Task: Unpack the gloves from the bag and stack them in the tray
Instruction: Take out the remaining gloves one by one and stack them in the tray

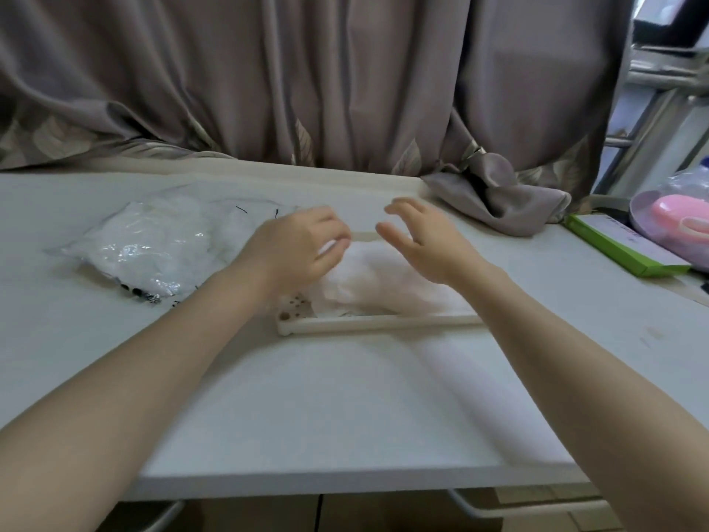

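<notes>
A clear plastic bag (145,247) of thin translucent gloves lies on the table at the left. A cream tray (368,325) sits at the table's middle, with a loose pile of translucent gloves (376,286) in it. My left hand (299,247) hovers over the tray's left part with its fingers curled, and it seems to pinch a bit of glove film; motion blur hides the detail. My right hand (422,240) is above the pile with its fingers spread and relaxed, holding nothing.
A grey curtain (345,78) hangs behind the table, and its bunched end (498,197) lies on the back right. A green-edged box (621,243) and a lilac bowl with a pink item (675,224) stand at the right edge.
</notes>
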